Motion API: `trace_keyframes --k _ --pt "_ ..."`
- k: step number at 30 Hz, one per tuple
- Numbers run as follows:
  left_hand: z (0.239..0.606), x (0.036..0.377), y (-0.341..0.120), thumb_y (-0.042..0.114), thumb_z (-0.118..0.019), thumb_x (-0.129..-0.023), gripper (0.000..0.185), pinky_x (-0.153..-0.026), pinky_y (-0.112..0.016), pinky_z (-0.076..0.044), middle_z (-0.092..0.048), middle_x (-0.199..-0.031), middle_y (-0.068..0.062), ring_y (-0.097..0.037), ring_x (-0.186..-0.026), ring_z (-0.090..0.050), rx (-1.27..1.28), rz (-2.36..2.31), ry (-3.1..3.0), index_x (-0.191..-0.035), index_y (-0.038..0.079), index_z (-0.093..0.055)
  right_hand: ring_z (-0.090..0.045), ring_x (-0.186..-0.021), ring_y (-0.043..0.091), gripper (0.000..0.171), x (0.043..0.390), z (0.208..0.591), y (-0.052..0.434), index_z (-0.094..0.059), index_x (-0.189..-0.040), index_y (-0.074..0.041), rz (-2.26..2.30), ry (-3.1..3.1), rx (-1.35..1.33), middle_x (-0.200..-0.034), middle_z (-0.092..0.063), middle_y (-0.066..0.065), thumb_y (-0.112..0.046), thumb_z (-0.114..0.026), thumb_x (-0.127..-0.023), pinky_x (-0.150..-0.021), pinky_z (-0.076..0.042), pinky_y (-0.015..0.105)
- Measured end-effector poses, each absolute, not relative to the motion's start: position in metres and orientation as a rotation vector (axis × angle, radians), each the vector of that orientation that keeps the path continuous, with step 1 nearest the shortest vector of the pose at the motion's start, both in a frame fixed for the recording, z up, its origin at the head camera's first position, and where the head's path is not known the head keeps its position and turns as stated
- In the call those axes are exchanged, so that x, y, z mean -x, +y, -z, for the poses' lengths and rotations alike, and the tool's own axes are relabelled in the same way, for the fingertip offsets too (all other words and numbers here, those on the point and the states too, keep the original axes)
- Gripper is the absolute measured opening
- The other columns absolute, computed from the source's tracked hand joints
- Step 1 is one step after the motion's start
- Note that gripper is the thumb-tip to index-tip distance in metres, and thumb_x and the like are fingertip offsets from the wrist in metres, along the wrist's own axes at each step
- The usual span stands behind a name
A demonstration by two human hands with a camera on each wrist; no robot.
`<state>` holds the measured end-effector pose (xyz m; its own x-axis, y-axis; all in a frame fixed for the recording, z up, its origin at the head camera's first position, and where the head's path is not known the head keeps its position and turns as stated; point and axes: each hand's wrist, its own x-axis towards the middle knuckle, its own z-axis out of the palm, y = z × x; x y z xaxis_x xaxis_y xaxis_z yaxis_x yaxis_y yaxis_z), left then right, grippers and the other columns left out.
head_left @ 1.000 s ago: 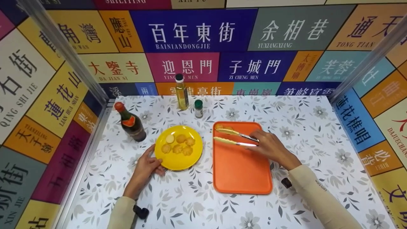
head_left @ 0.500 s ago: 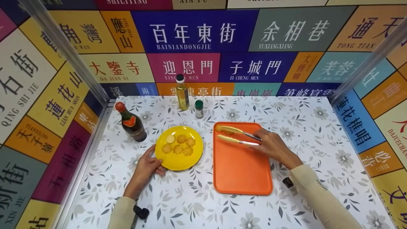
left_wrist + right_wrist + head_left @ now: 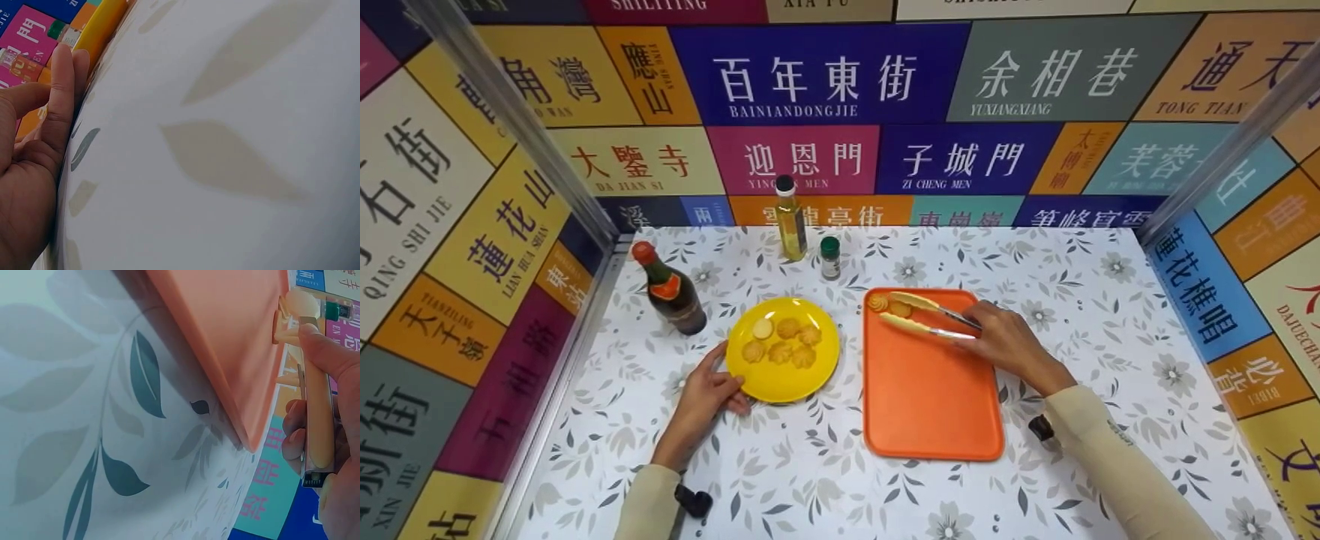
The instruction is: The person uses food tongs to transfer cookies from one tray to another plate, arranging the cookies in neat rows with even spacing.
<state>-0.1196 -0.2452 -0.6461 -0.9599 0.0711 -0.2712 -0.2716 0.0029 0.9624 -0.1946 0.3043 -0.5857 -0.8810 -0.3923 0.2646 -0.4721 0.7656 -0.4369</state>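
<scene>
My right hand (image 3: pixel 1012 341) grips tongs (image 3: pixel 937 330) with metal arms and yellowish tips. The tongs are spread over the far end of an orange tray (image 3: pixel 930 405). Between their tips lies a golden cookie (image 3: pixel 900 307); beside it, by the tray's far left corner, is a swirled cookie (image 3: pixel 878 302). In the right wrist view the tongs' handle (image 3: pixel 319 410) lies in my palm, fingers wrapped about it. My left hand (image 3: pixel 705 386) holds the near left rim of a yellow plate (image 3: pixel 765 382), thumb on the edge. Several cookies (image 3: pixel 780 351) sit on that plate.
Behind the plate stand a dark bottle with a red cap (image 3: pixel 673 296), an oil bottle (image 3: pixel 791 225) and a small green-capped jar (image 3: pixel 829 259). A flower-patterned cloth (image 3: pixel 825 480) covers the table. Sign-printed panels (image 3: pixel 810 75) close off the back and sides.
My right hand has drawn the open tongs a little to the right, so their tips have left the corner cookie and straddle the other one. My left hand and the plate have stayed put.
</scene>
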Motion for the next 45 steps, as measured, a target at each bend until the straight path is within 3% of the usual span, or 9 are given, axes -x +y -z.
trace_keyframes --k 8,28,36,45 --pt "0.646 0.1198 -0.2438 0.002 -0.068 -0.108 0.08 -0.062 -0.038 -0.068 -0.076 -0.087 -0.026 -0.028 -0.064 -0.076 0.197 -2.088 2.015 -0.176 0.015 -0.027 -0.069 -0.082 0.03 0.043 0.197 0.5893 0.3065 -0.077 -0.112 -0.001 -0.751 -2.776 -0.701 -0.099 -0.073 0.013 -0.035 -0.094 -0.091 -0.071 -0.059 0.05" --pt "0.6463 0.1208 -0.2448 0.005 -0.069 -0.109 0.079 -0.063 -0.04 -0.069 -0.076 -0.089 -0.027 -0.029 -0.065 -0.075 0.23 -2.053 2.025 -0.175 0.02 -0.029 -0.059 -0.077 0.024 0.05 0.2021 0.5936 0.3098 -0.078 -0.111 -0.002 -0.757 -2.86 -0.625 -0.094 -0.069 0.01 -0.043 -0.095 -0.088 -0.069 -0.05 0.042" --pt "0.6471 0.1188 -0.2466 0.003 -0.068 -0.109 0.079 -0.063 -0.037 -0.069 -0.075 -0.088 -0.029 -0.029 -0.065 -0.076 0.155 -2.074 2.038 -0.175 0.015 -0.028 -0.059 -0.078 0.023 0.055 0.2022 0.594 0.3093 -0.076 -0.115 -0.003 -0.753 -2.911 -0.601 -0.095 -0.068 0.01 -0.048 -0.092 -0.09 -0.07 -0.05 0.04" --pt "0.6464 0.1191 -0.2467 0.007 -0.068 -0.11 0.078 -0.065 -0.04 -0.069 -0.075 -0.09 -0.029 -0.03 -0.067 -0.075 0.171 -2.082 1.997 -0.176 0.019 -0.028 -0.059 -0.08 0.025 0.049 0.2031 0.5948 0.3096 -0.077 -0.113 -0.001 -0.766 -2.902 -0.609 -0.096 -0.069 0.011 -0.04 -0.095 -0.089 -0.072 -0.052 0.042"
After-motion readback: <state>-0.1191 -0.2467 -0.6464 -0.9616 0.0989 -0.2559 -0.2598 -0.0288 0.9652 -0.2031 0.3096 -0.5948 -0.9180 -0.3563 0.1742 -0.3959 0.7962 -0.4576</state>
